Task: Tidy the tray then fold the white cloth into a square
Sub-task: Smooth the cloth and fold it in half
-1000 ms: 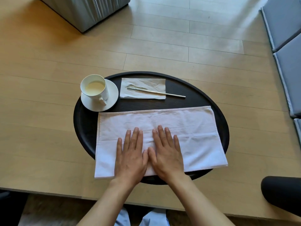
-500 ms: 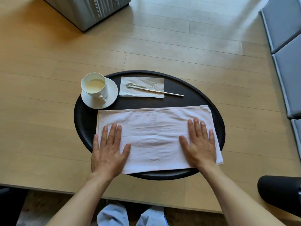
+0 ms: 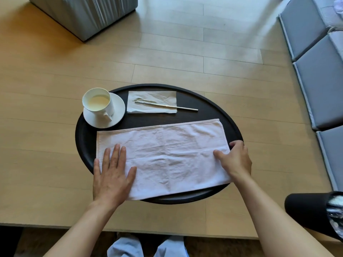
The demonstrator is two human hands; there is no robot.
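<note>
A white cloth [image 3: 167, 154], folded into a long rectangle, lies across the near half of the round black tray [image 3: 219, 112]. My left hand [image 3: 112, 175] rests flat on the cloth's left end, fingers spread. My right hand [image 3: 235, 160] curls around the cloth's right edge, thumb on top and fingers hidden beneath it. At the tray's far left a white cup [image 3: 98, 103] of pale liquid stands on a saucer [image 3: 118, 112]. A fork [image 3: 167, 106] lies on a folded paper napkin [image 3: 152, 97] at the tray's far side.
The tray sits on a light wooden table [image 3: 46, 127] near its front edge. A grey box [image 3: 89, 13] stands at the far left. Grey cushions [image 3: 319, 71] line the right side. A black object [image 3: 313, 214] sits at the near right corner.
Both hands slid outward from the cloth's middle to its ends. My right hand went from flat on the cloth to curled around its right edge.
</note>
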